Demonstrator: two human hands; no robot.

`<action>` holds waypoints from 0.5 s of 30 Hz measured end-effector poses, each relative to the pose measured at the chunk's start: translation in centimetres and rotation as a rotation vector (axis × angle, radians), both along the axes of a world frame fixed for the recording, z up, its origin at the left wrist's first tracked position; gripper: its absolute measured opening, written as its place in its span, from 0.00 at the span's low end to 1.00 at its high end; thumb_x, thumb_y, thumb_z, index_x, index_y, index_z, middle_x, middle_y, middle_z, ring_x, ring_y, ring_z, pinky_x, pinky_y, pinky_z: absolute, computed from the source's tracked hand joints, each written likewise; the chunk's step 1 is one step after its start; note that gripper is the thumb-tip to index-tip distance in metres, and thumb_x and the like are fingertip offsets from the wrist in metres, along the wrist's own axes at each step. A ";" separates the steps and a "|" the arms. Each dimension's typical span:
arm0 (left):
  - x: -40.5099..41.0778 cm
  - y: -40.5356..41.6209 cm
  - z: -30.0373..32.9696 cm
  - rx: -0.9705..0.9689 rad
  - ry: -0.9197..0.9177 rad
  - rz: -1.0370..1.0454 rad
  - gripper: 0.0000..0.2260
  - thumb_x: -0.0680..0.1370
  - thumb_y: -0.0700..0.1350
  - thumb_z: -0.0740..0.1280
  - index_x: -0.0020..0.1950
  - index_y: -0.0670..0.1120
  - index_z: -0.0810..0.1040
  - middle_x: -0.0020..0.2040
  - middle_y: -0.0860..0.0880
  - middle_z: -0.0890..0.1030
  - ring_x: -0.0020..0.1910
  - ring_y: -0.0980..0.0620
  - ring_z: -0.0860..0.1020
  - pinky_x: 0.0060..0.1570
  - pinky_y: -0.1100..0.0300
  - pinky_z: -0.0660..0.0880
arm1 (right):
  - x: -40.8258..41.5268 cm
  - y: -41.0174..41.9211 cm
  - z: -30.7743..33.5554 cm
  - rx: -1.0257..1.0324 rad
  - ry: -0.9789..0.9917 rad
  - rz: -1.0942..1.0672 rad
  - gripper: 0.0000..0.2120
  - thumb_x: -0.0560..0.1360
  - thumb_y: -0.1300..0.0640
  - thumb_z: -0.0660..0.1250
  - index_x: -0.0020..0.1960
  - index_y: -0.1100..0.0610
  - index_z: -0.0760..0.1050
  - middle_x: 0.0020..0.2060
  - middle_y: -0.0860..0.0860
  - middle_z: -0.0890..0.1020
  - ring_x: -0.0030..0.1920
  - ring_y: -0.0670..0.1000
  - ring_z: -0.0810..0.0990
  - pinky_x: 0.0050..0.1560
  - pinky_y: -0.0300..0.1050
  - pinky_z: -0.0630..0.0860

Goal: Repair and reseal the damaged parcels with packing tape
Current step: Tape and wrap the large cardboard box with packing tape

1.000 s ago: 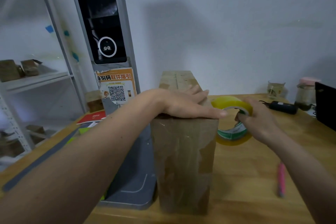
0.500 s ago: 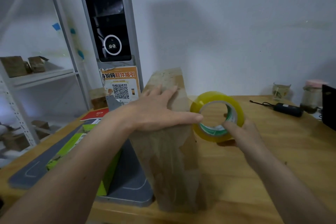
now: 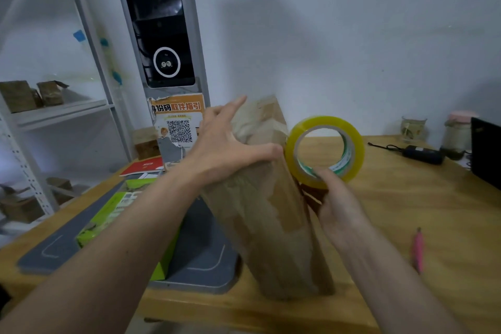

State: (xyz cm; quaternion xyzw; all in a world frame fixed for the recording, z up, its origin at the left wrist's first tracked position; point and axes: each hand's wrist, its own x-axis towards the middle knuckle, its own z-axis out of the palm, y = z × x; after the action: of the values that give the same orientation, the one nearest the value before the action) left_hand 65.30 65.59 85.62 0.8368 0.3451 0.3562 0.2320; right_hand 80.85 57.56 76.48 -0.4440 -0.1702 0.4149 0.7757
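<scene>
On the table (image 3: 406, 225), parcel (image 3: 271, 211) now tilted further left, tape roll (image 3: 325, 152) higher.

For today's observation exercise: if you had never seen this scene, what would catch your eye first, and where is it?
The yellow tape roll, held up in the right hand right of centre, stands out most. Beside it, the left hand lies spread over the top of a tall brown parcel that is tilted on the wooden table. A bright green box lies to the left.
</scene>
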 end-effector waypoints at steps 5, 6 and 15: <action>0.1 0.0 -3.6 -0.159 -0.317 0.016 0.47 0.59 0.62 0.78 0.75 0.62 0.62 0.68 0.53 0.65 0.59 0.55 0.70 0.56 0.58 0.72 | 2.6 0.3 1.8 -0.036 -0.227 -0.029 0.14 0.71 0.48 0.72 0.51 0.56 0.80 0.46 0.54 0.85 0.47 0.53 0.84 0.48 0.50 0.81; 0.2 -0.2 -4.9 -0.213 -0.372 0.023 0.48 0.57 0.63 0.80 0.74 0.63 0.63 0.68 0.53 0.66 0.59 0.55 0.71 0.57 0.56 0.74 | 3.0 0.4 2.1 -0.069 -0.288 -0.036 0.18 0.67 0.45 0.74 0.51 0.55 0.80 0.48 0.53 0.85 0.50 0.54 0.83 0.54 0.55 0.79; -0.9 0.1 -17.0 -0.613 -0.617 -0.039 0.38 0.59 0.65 0.71 0.68 0.59 0.71 0.69 0.50 0.73 0.63 0.50 0.75 0.59 0.50 0.76 | 1.1 3.2 -1.2 -0.345 -0.898 -0.079 0.21 0.75 0.42 0.66 0.60 0.56 0.73 0.54 0.53 0.79 0.56 0.54 0.78 0.58 0.53 0.74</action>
State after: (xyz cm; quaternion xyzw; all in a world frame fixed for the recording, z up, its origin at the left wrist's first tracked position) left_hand 64.44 65.70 68.57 0.5899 0.3334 0.4663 0.5687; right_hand 81.97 60.81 75.25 -0.7076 -0.4000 0.1747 0.5557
